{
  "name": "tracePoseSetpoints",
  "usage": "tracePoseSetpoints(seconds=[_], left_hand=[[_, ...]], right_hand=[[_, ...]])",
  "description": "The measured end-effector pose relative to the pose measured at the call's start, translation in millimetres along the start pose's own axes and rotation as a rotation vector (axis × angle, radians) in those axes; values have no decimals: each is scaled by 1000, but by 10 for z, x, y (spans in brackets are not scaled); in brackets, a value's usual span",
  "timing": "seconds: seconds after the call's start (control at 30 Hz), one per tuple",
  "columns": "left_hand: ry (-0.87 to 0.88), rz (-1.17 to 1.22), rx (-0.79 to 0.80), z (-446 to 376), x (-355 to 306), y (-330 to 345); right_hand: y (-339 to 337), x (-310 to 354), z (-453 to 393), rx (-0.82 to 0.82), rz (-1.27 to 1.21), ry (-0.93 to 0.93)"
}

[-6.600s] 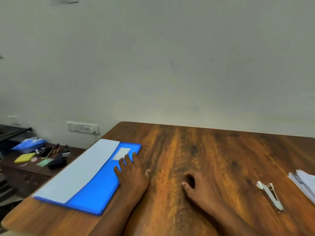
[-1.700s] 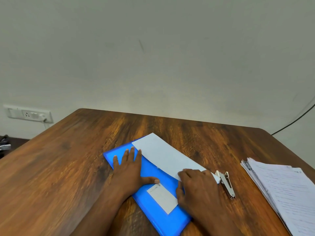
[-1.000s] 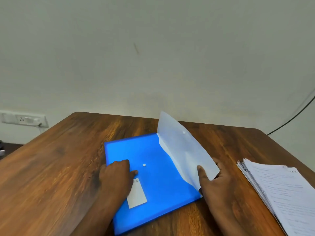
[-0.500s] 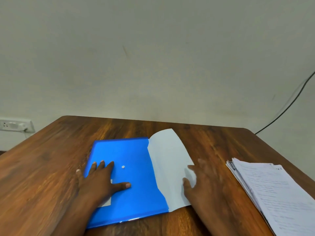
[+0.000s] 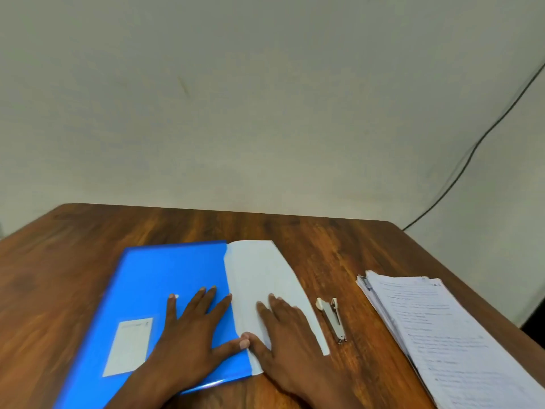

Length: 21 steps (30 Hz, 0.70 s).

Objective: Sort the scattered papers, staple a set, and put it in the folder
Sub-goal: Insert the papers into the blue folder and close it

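While the blue folder (image 5: 165, 278) lies flat on the wooden table (image 5: 73, 255), its pale flap (image 5: 265, 278) is spread out to the right, and both hands press down with straight fingers: the left hand (image 5: 191, 329) on the blue cover, the right hand (image 5: 286, 329) on the flap, thumbs touching at the fold. A stapler (image 5: 331, 318) lies just beside the flap, and the stack of papers (image 5: 436, 329) sits farther right, apart from both

Both hands flat, fingers spread, left hand (image 5: 188, 335) beside right hand (image 5: 290, 335), thumbs touching.
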<state>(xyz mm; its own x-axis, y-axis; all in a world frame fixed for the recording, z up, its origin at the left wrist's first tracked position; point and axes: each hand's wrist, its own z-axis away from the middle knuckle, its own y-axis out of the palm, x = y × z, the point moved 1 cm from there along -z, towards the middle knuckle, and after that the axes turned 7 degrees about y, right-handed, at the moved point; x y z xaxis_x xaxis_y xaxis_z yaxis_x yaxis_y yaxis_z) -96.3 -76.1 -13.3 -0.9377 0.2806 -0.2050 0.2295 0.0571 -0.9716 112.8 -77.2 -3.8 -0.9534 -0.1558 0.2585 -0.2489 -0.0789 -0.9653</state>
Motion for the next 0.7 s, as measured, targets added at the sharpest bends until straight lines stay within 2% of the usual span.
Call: tracePoseSetpoints(seconds=[0.1,0.23,0.43,0.7], left_hand=[[10,32,11,-4,-24,59],[4,49,5,1,-5,28],[42,100,-127,-13,-96,-54],[60,148,-192,-181,-633,-41]], right_hand=[[-15,-6,16,1,-62,11],[-89,13,41,-77,-152,25],[-184,-63,42,-155,-146,37],[-508,-314,265,-319,-318,171]])
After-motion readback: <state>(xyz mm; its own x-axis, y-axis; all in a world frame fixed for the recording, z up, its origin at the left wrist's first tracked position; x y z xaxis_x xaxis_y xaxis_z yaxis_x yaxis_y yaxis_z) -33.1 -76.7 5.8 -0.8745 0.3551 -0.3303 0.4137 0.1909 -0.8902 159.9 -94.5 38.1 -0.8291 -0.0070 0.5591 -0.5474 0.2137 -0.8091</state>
